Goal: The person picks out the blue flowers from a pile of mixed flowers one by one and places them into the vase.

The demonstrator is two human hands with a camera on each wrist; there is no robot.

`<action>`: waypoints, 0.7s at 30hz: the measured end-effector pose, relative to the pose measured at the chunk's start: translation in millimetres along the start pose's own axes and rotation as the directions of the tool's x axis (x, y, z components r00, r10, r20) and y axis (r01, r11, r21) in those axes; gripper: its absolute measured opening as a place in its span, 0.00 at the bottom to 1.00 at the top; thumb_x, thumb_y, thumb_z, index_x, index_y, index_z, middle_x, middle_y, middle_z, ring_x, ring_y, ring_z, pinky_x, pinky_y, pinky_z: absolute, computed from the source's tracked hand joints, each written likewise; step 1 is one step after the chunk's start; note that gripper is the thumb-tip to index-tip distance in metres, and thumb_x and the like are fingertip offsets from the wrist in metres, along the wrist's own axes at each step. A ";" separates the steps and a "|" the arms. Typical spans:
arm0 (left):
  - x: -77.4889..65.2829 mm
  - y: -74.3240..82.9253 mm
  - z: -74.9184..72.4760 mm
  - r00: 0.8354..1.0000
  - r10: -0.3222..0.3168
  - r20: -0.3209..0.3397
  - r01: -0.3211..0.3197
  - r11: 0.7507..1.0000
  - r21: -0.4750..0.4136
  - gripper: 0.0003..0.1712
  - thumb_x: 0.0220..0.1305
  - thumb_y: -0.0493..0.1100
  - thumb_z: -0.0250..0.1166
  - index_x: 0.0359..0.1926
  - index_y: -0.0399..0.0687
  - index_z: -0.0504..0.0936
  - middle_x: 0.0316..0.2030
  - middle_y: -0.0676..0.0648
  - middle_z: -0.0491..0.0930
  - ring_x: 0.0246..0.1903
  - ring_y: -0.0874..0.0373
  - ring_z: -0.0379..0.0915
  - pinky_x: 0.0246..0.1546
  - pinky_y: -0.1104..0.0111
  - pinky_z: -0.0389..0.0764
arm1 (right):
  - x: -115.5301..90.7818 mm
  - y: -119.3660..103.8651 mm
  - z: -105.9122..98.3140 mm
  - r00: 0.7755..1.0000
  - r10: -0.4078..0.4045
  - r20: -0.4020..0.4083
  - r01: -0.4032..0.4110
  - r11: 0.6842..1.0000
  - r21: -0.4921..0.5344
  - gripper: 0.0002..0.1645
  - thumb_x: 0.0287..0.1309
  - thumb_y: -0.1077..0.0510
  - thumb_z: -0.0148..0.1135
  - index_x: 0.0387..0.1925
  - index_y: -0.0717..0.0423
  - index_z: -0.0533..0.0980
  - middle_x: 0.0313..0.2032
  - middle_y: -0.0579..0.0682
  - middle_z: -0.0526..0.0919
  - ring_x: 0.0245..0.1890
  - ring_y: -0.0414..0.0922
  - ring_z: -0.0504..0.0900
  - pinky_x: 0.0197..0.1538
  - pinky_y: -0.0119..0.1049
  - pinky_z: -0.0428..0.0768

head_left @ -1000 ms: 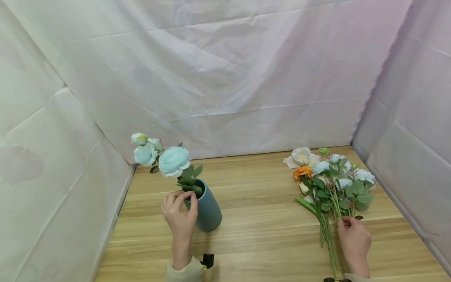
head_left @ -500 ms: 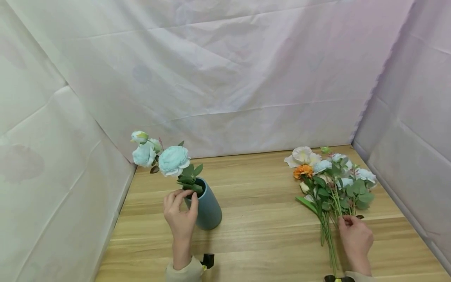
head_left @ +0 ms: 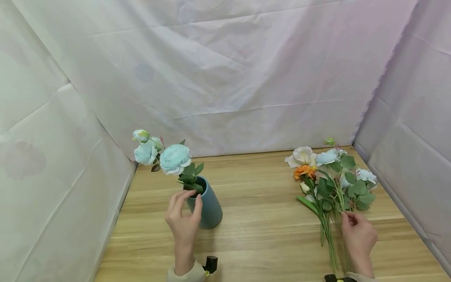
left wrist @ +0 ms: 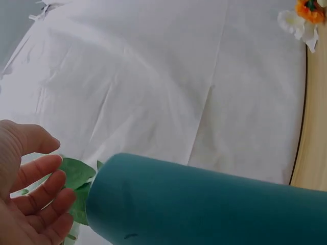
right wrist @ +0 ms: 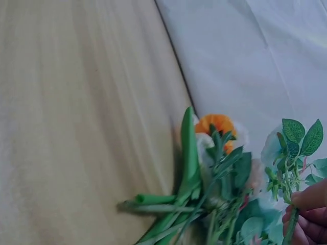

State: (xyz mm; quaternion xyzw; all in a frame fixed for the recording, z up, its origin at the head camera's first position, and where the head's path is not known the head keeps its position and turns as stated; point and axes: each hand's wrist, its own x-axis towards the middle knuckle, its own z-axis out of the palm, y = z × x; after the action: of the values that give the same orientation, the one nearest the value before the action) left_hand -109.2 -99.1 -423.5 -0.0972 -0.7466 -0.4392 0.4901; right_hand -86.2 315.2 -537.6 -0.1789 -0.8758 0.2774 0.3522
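Head view: L hand (head_left: 184,225), fingers apart, by rim of vase (head_left: 210,211) holding blue flowers (head_left: 175,158); R hand (head_left: 358,235) pinches stem (right wrist: 290,228) at flower pile (head_left: 325,188). Step's prob. stem pick-up; next calls for lifting clear w/o snags.

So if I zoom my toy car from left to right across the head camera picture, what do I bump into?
One pale blue flower → left hand → blue vase → orange flower → right hand.
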 end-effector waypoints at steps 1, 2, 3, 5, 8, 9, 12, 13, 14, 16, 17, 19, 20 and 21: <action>0.5 3.4 0.3 1.000 0.002 0.008 -0.002 1.000 -0.007 0.13 0.37 0.19 0.68 0.28 0.29 0.82 0.28 0.36 0.78 0.31 0.44 0.74 0.41 0.77 0.72 | 0.7 -2.6 -0.9 1.000 0.002 -0.008 -0.002 1.000 0.011 0.06 0.45 0.65 0.67 0.25 0.68 0.81 0.17 0.59 0.79 0.18 0.12 0.53 0.20 0.32 0.60; 1.2 7.2 0.5 1.000 0.003 0.016 -0.003 1.000 -0.015 0.12 0.37 0.19 0.68 0.28 0.30 0.82 0.28 0.37 0.78 0.31 0.45 0.75 0.41 0.77 0.73 | 1.3 -5.7 -2.0 1.000 0.003 -0.018 -0.002 1.000 0.022 0.06 0.45 0.66 0.68 0.25 0.67 0.81 0.18 0.59 0.79 0.19 0.11 0.53 0.21 0.29 0.59; 2.1 11.2 0.7 1.000 0.003 0.024 -0.002 1.000 -0.023 0.12 0.37 0.19 0.68 0.29 0.30 0.82 0.28 0.37 0.78 0.31 0.45 0.75 0.41 0.77 0.73 | 2.0 -8.8 -2.8 1.000 0.000 -0.026 0.001 0.999 0.033 0.05 0.45 0.66 0.68 0.25 0.67 0.81 0.18 0.59 0.79 0.19 0.10 0.53 0.21 0.27 0.59; 4.5 21.0 0.8 0.999 0.002 0.041 0.000 0.999 -0.046 0.12 0.38 0.19 0.67 0.29 0.29 0.82 0.29 0.37 0.78 0.31 0.45 0.75 0.40 0.77 0.73 | 3.2 -16.6 -4.4 0.999 -0.002 -0.041 0.004 0.998 0.062 0.06 0.44 0.67 0.69 0.26 0.68 0.81 0.18 0.60 0.80 0.19 0.10 0.54 0.23 0.22 0.58; 7.5 34.2 1.3 0.998 -0.002 0.068 0.007 0.996 -0.083 0.12 0.39 0.18 0.66 0.29 0.28 0.81 0.28 0.36 0.77 0.31 0.45 0.74 0.40 0.77 0.73 | 5.0 -30.2 -6.3 0.998 0.005 -0.064 0.002 0.994 0.113 0.06 0.44 0.68 0.70 0.27 0.69 0.81 0.19 0.58 0.79 0.20 0.11 0.56 0.24 0.15 0.59; 7.8 37.0 1.9 0.997 0.001 0.079 0.007 0.995 -0.095 0.12 0.39 0.18 0.66 0.28 0.28 0.81 0.28 0.36 0.77 0.31 0.45 0.74 0.40 0.77 0.73 | 5.7 -34.7 -6.6 0.997 0.011 -0.070 -0.001 0.991 0.136 0.06 0.44 0.69 0.70 0.27 0.69 0.81 0.18 0.53 0.79 0.20 0.11 0.58 0.25 0.14 0.59; 4.7 37.1 5.1 0.994 0.014 0.107 0.000 0.992 -0.126 0.12 0.40 0.18 0.66 0.29 0.29 0.81 0.29 0.36 0.77 0.31 0.46 0.74 0.39 0.76 0.74 | 7.3 -47.5 -6.6 0.996 0.025 -0.081 -0.007 0.977 0.211 0.06 0.45 0.70 0.69 0.28 0.70 0.81 0.20 0.33 0.76 0.21 0.14 0.61 0.26 0.11 0.62; 2.6 34.6 6.7 0.993 0.022 0.112 -0.007 0.991 -0.133 0.12 0.40 0.18 0.66 0.29 0.30 0.81 0.29 0.37 0.77 0.31 0.46 0.74 0.39 0.75 0.75 | 7.6 -51.9 -6.6 0.997 0.026 -0.079 -0.007 0.971 0.239 0.06 0.45 0.71 0.69 0.28 0.70 0.81 0.21 0.28 0.73 0.21 0.15 0.63 0.26 0.11 0.62; 0.0 31.2 8.4 0.992 0.029 0.120 -0.013 0.990 -0.137 0.12 0.40 0.19 0.66 0.29 0.31 0.81 0.29 0.37 0.78 0.31 0.47 0.75 0.39 0.75 0.75 | 7.7 -56.0 -6.4 0.997 0.028 -0.076 -0.007 0.963 0.268 0.06 0.45 0.71 0.69 0.29 0.71 0.81 0.22 0.24 0.71 0.21 0.16 0.64 0.26 0.11 0.63; -6.1 24.0 11.7 0.991 0.037 0.130 -0.018 0.989 -0.148 0.13 0.41 0.20 0.67 0.31 0.34 0.82 0.31 0.39 0.79 0.32 0.49 0.76 0.40 0.74 0.75 | 7.7 -64.3 -6.0 0.997 0.035 -0.067 -0.012 0.949 0.314 0.06 0.45 0.71 0.68 0.29 0.70 0.81 0.23 0.19 0.69 0.21 0.18 0.66 0.26 0.12 0.64; -9.0 20.7 13.3 0.990 0.040 0.135 -0.020 0.988 -0.151 0.13 0.41 0.21 0.67 0.31 0.35 0.82 0.31 0.41 0.79 0.33 0.50 0.76 0.40 0.74 0.75 | 7.5 -68.6 -5.9 0.998 0.035 -0.061 -0.013 0.945 0.328 0.06 0.46 0.71 0.68 0.30 0.70 0.82 0.24 0.19 0.69 0.21 0.18 0.67 0.26 0.12 0.64; -14.3 17.5 16.5 0.988 0.036 0.150 -0.011 0.987 -0.161 0.13 0.42 0.23 0.67 0.32 0.37 0.83 0.32 0.42 0.79 0.33 0.50 0.76 0.41 0.74 0.75 | 7.2 -76.9 -5.4 0.998 0.035 -0.052 -0.015 0.936 0.352 0.06 0.46 0.71 0.68 0.30 0.69 0.82 0.24 0.20 0.70 0.22 0.19 0.68 0.26 0.13 0.65; -16.6 16.9 17.9 0.987 0.032 0.160 -0.005 0.986 -0.166 0.13 0.43 0.23 0.67 0.33 0.37 0.83 0.32 0.42 0.79 0.33 0.50 0.76 0.41 0.74 0.75 | 7.3 -80.4 -4.8 0.998 0.028 -0.054 -0.007 0.932 0.362 0.06 0.46 0.71 0.68 0.30 0.69 0.82 0.24 0.21 0.71 0.22 0.19 0.68 0.26 0.13 0.66; -18.6 16.8 19.4 0.985 0.029 0.168 0.000 0.985 -0.170 0.12 0.44 0.24 0.67 0.33 0.38 0.83 0.32 0.42 0.79 0.33 0.50 0.76 0.41 0.74 0.75 | 7.4 -83.7 -4.2 0.998 0.017 -0.056 0.005 0.929 0.369 0.06 0.46 0.71 0.69 0.30 0.69 0.82 0.24 0.23 0.73 0.22 0.19 0.69 0.26 0.13 0.66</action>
State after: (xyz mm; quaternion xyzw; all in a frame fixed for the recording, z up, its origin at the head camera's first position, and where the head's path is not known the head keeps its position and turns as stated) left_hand -102.8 -69.2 -431.9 -0.1811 -0.7449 -0.4876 0.4178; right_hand -98.2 255.0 -480.0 -0.1205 -0.7968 0.4328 0.4041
